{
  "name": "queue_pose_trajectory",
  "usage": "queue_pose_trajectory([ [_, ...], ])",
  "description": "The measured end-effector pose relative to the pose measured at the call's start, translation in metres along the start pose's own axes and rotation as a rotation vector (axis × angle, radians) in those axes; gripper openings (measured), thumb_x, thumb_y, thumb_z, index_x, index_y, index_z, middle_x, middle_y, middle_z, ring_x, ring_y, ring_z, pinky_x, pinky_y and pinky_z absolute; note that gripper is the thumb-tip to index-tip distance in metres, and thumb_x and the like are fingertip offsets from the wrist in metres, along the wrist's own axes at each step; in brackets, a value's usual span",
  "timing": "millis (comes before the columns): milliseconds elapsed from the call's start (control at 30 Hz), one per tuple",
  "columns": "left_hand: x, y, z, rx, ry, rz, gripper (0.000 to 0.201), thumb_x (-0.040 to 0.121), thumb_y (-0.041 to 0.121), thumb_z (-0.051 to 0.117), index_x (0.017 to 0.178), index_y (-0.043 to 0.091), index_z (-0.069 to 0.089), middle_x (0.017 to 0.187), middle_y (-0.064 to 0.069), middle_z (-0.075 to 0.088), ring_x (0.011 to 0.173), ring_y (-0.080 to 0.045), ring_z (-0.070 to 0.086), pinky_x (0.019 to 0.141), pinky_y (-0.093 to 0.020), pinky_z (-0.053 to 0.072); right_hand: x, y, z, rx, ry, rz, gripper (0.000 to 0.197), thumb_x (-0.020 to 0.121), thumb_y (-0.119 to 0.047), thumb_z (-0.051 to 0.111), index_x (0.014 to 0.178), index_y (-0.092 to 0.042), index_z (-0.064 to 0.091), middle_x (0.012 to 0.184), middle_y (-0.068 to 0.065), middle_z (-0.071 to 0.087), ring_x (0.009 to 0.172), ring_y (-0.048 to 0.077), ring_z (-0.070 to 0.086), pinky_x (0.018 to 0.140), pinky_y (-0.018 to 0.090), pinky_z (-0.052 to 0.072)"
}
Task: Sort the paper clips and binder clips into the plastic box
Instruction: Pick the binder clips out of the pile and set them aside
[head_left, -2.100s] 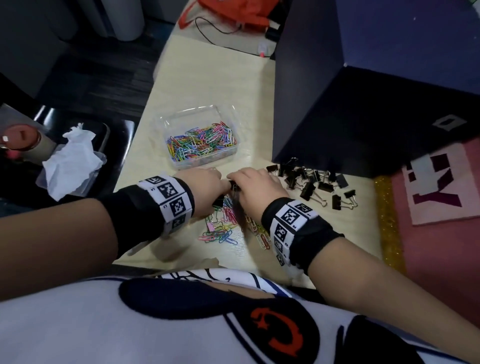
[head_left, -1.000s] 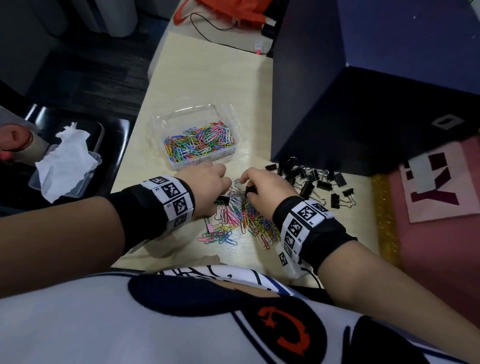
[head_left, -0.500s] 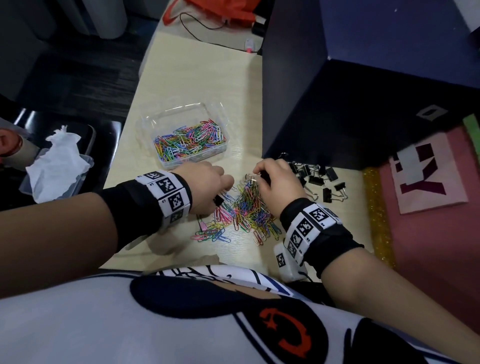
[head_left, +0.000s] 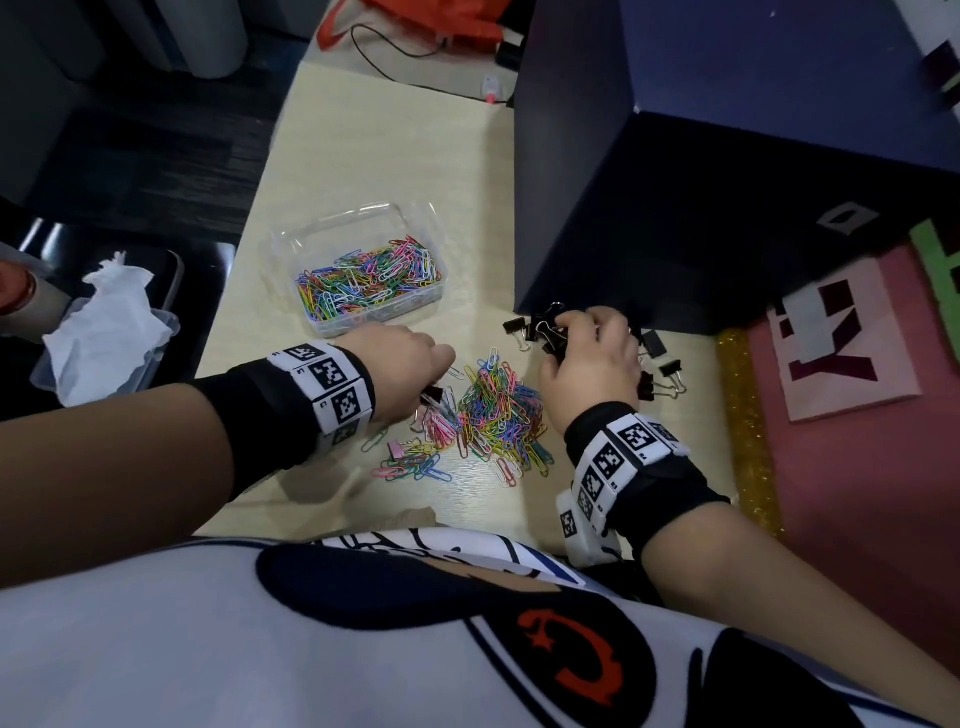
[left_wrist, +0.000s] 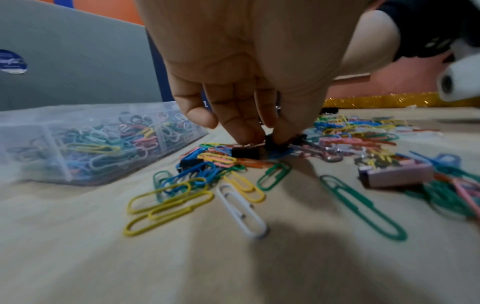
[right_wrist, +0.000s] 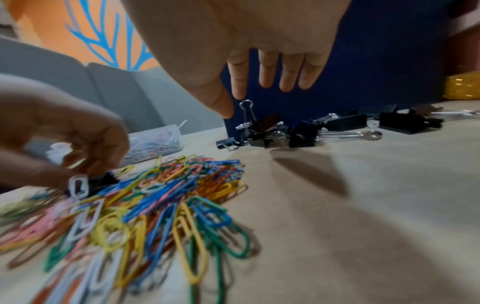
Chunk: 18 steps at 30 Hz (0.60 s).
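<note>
A clear plastic box at the table's middle holds coloured paper clips. A loose pile of coloured paper clips lies between my hands. My left hand is at the pile's left edge and pinches a small black binder clip with thumb and fingertips. A heap of black binder clips lies by the dark board. My right hand hovers just over that heap with straight fingers and holds nothing. A pink binder clip lies among the paper clips.
A tall dark blue board stands right behind the binder clips. A pink mat and a gold glitter strip border the table on the right. Left of the table, a tub with tissue sits lower down.
My right hand has moved from the paper clip pile to the binder clip heap and its fingers have straightened. My left hand stays at the pile's left edge with the black clip.
</note>
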<state>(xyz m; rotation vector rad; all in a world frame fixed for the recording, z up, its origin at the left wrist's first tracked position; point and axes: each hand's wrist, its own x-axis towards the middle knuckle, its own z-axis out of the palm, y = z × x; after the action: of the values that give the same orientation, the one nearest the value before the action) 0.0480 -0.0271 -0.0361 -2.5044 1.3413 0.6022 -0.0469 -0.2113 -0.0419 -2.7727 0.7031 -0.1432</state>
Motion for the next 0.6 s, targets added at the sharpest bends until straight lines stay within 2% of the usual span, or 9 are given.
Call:
queue_pose_trajectory([
  [67, 0.001, -0.003, 0.001, -0.050, 0.024, -0.028, 0.023, 0.088, 0.019, 0.053, 0.111, 0.021, 0.049, 0.107, -0.004, 0.060, 0.094, -0.029, 0.060, 0.075, -0.038, 0.051, -0.003, -0.007, 0.001, -0.007, -0.069, -0.141, 0.031, 0.085, -0.021, 0.056, 0.116, -0.021, 0.058, 0.128, 0.004, 0.045, 0.118, 0.027, 0.040, 0.099, 0.040, 0.034],
  [167, 0.001, -0.010, 0.001, -0.107, 0.065, -0.098, 0.025, 0.093, 0.016, 0.047, 0.117, 0.023, 0.051, 0.113, -0.003, 0.060, 0.101, -0.028, 0.059, 0.074, -0.034, 0.044, -0.007, -0.024, 0.003, -0.028, -0.299, -0.359, 0.023, 0.090, -0.021, 0.051, 0.110, -0.028, 0.060, 0.120, -0.003, 0.050, 0.116, 0.021, 0.041, 0.099, 0.037, 0.030],
  [233, -0.002, -0.016, 0.001, -0.108, 0.101, -0.124, 0.025, 0.094, 0.018, 0.047, 0.117, 0.024, 0.053, 0.114, -0.002, 0.059, 0.102, -0.027, 0.059, 0.076, -0.034, 0.046, -0.011, -0.038, 0.007, -0.050, -0.413, -0.468, 0.027, 0.092, -0.020, 0.047, 0.115, -0.028, 0.059, 0.120, -0.003, 0.052, 0.116, 0.022, 0.041, 0.100, 0.038, 0.030],
  [333, -0.009, -0.025, 0.006, -0.086, 0.086, -0.121, 0.024, 0.093, 0.024, 0.049, 0.116, 0.026, 0.056, 0.109, -0.002, 0.056, 0.101, -0.028, 0.058, 0.077, -0.037, 0.051, -0.015, -0.051, 0.016, -0.118, -0.496, -0.593, 0.039, 0.091, -0.018, 0.047, 0.128, -0.029, 0.051, 0.124, 0.000, 0.050, 0.116, 0.027, 0.042, 0.098, 0.040, 0.032],
  [467, -0.018, -0.026, 0.010, -0.072, 0.052, -0.126, 0.029, 0.091, 0.024, 0.050, 0.120, 0.027, 0.055, 0.112, -0.004, 0.052, 0.106, -0.027, 0.055, 0.080, -0.039, 0.052, -0.015, -0.058, 0.023, -0.244, -0.555, -0.656, 0.046, 0.092, -0.020, 0.046, 0.136, -0.035, 0.042, 0.125, 0.002, 0.046, 0.115, 0.029, 0.043, 0.099, 0.043, 0.031],
  [600, -0.020, -0.022, 0.012, -0.061, 0.080, -0.139, 0.027, 0.092, 0.028, 0.050, 0.117, 0.020, 0.056, 0.112, -0.005, 0.055, 0.106, -0.028, 0.055, 0.080, -0.037, 0.050, -0.012, -0.060, 0.027, -0.270, -0.530, -0.625, 0.046, 0.086, -0.014, 0.054, 0.130, -0.023, 0.043, 0.123, 0.004, 0.047, 0.115, 0.028, 0.045, 0.096, 0.041, 0.034],
])
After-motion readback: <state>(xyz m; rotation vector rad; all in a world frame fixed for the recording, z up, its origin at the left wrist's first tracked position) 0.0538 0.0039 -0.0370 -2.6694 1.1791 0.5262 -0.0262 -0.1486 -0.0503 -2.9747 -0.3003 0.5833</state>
